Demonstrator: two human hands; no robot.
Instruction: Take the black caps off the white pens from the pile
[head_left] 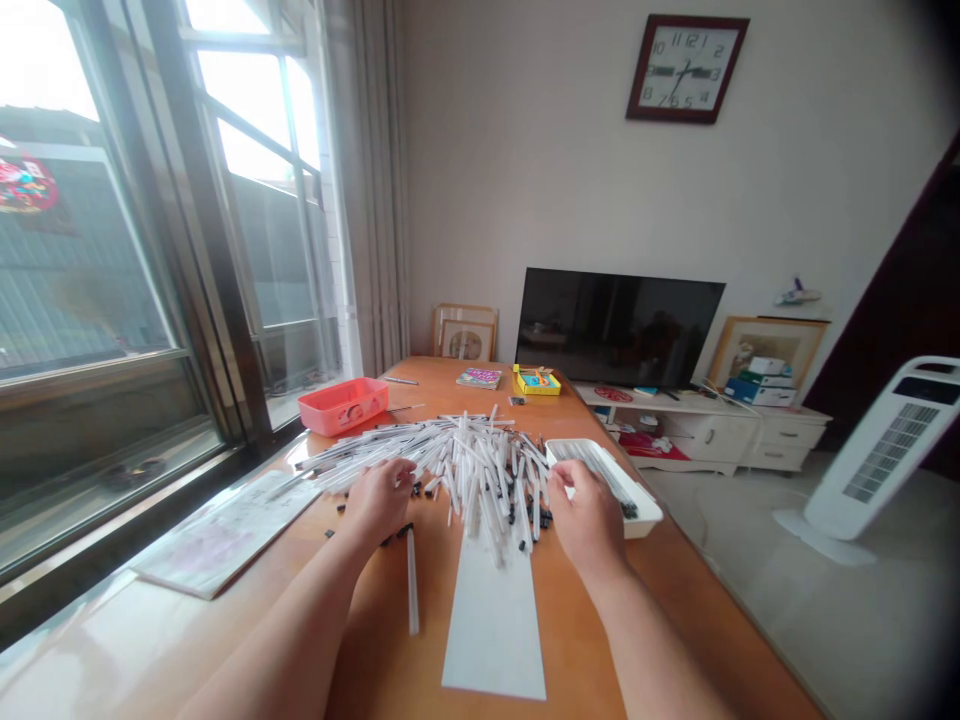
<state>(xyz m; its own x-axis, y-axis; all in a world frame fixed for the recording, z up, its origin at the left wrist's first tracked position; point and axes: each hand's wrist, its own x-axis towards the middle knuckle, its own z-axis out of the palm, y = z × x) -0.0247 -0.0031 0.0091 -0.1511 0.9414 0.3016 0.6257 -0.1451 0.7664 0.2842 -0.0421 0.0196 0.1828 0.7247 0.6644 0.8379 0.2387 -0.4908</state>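
A large heap of slim translucent white tubes (480,465), like pen barrels, spreads across the wooden table in front of me. Small black pieces (429,490), which look like caps, are scattered in and around it. My left hand (381,500) is at the heap's left front edge, its fingers curled together. On the other side, my right hand (589,515) has its fingers pinched, between the heap and a white tray (646,512) holding more tubes with dark ends. What either hand holds is too small or hidden to make out. One tube (412,585) lies apart, nearer me.
A white strip (495,630) lies partly under the heap. At the left are a pink-red basket (345,405) and a flat board or book (225,540). Toward the far end sit a colourful booklet (480,377) and a yellow box (537,381). Windows border the table's left side.
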